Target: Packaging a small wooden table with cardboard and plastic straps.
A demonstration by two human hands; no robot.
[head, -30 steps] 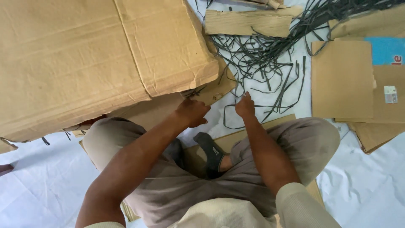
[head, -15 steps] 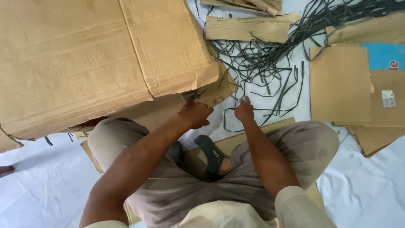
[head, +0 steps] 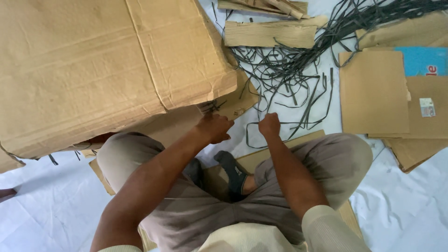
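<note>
Left hand [head: 215, 128] curled at the cardboard stack's [head: 112, 65] lower corner; right hand [head: 269, 125] fisted on a dark strap [head: 280, 126]. Best: pull strap taut, steady the corner.

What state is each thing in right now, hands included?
Left hand: closed, at the edge of the flattened carton.
Right hand: closed, by a loose strap.
Flattened carton: creased, propped over the left knee.
Black straps: cut, tangled.
Cardboard sheet: flat.
</note>
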